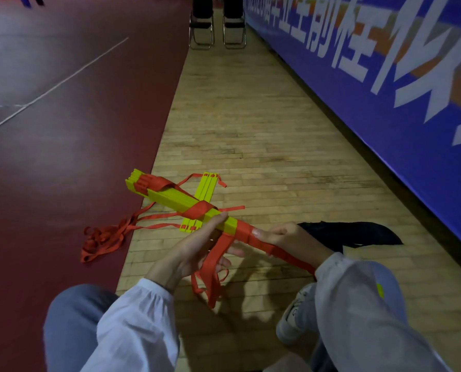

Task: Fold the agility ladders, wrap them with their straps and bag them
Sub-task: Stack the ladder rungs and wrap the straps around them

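- A tangle of loose red straps (100, 238) lies on the maroon floor (63, 157) at the far left, its tails running right toward the rungs.
- The ladder bundle (170, 198), a stack of yellow rungs, is held above the wooden floor (251, 130), slanting from upper left down toward the person's lap, with a red strap (197, 209) crossing its middle.
- A smaller second bundle (206, 189) of yellow rungs lies on the wood beneath it, crossing it.
- The left hand (194, 248) holds the ladder bundle from below, thumb along its side, and strap loops hang down over the fingers.
- The right hand (285, 237), just beside the left but apart from it, grips the bundle's near end, which is wound in red strap, with the thumb pressed on top.
- A black bag (350, 233) lies flat on the wood just past the right hand.
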Motion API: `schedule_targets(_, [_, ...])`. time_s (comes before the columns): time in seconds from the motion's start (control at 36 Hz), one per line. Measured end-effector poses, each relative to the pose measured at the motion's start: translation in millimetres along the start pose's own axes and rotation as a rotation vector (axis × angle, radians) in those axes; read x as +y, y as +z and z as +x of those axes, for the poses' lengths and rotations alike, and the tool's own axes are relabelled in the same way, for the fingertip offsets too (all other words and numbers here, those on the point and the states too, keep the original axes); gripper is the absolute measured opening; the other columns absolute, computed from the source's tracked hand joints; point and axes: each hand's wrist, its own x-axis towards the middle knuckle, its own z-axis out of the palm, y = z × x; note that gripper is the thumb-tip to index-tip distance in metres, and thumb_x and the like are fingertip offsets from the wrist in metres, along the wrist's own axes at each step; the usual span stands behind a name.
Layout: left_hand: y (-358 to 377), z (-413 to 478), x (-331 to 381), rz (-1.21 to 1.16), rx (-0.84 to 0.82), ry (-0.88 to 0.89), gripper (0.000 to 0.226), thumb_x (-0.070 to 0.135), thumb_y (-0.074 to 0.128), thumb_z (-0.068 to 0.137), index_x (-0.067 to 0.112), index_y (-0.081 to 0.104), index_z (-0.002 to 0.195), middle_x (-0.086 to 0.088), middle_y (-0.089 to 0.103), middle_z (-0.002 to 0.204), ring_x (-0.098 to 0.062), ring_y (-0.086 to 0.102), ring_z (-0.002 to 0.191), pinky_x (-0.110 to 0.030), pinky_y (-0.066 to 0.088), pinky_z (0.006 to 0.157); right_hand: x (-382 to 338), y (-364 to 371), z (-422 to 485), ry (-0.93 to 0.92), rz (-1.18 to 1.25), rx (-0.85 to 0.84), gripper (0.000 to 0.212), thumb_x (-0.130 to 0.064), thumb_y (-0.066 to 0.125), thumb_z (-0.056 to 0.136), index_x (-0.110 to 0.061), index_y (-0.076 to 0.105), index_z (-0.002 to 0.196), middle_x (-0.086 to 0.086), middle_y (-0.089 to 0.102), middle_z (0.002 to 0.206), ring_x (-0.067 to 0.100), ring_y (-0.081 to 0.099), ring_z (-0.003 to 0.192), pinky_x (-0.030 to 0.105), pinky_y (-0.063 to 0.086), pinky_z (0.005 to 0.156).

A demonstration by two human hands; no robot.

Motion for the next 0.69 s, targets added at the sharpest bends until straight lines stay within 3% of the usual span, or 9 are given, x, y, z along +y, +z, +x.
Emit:
schedule_targets(0.11, [-2.5,2.6,-0.3,0.013,-0.012,-0.005,0.070,0.069,0.038,0.086,0.005,0.061,0.099,-0.017,0.072,0.099,-0.016,0.057,0.049,-0.020,0.046,0.042,-1.1,0.3,-4.2,-0.006,-0.003,0.092,0.066,-0.079,0.063,0.052,-0.015,0.071,0.068,-0.003,0.063,0.064,0.014,0.058,0.064,0.030,0.043,0.066])
schedule_targets(0.19, [-2.2,4.5,0.9,0.000,-0.001,0.006,0.068,0.066,0.039,0.088,0.004,0.062,0.097,-0.015,0.072,0.095,-0.015,0.055,0.049,-0.021,0.044,0.042,-0.1,2.0,-4.8,-0.021,-0.028,0.190,0.046,-0.071,0.069,0.062,-0.025,0.069,0.061,-0.016,0.058,0.055,0.010,0.056,0.064,0.028,0.042,0.067])
schedule_targets(0.28, [0.4,5.5,2.5,-0.016,0.027,0.025,0.062,0.061,0.041,0.091,0.003,0.063,0.096,-0.013,0.072,0.091,-0.012,0.053,0.046,-0.020,0.042,0.041,1.9,5.7,-4.8,-0.007,-0.058,0.255,0.040,-0.066,0.072,0.066,-0.026,0.069,0.070,-0.021,0.056,0.053,0.009,0.058,0.065,0.027,0.044,0.066])
schedule_targets(0.42, [1.7,10.4,1.0,-0.037,0.085,0.061,0.056,0.054,0.045,0.093,0.002,0.063,0.097,-0.014,0.072,0.089,-0.011,0.051,0.044,-0.019,0.041,0.039,0.3,14.2,-6.0,-0.003,-0.182,0.333,0.044,-0.067,0.072,0.064,-0.029,0.069,0.086,-0.015,0.067,0.083,0.010,0.065,0.080,0.031,0.052,0.075])
schedule_targets(0.58, [1.5,13.3,-2.6,-0.109,0.145,0.131,0.049,0.044,0.046,0.097,-0.001,0.059,0.111,-0.022,0.070,0.089,-0.014,0.051,0.042,-0.017,0.039,0.038,-3.8,23.6,-7.3,-0.032,-0.283,0.380,0.050,-0.062,0.077,0.064,-0.027,0.066,0.098,-0.009,0.066,0.098,0.010,0.062,0.090,0.030,0.053,0.079])
schedule_targets(0.69, [0.9,12.2,-3.8,-0.139,0.158,0.152,0.035,0.034,0.046,0.099,0.002,0.057,0.106,-0.022,0.071,0.082,-0.015,0.051,0.040,-0.018,0.038,0.037,-2.4,27.5,-5.7,-0.068,-0.318,0.406,0.052,-0.058,0.078,0.065,-0.022,0.066,0.101,-0.005,0.065,0.101,0.012,0.060,0.091,0.029,0.052,0.078])
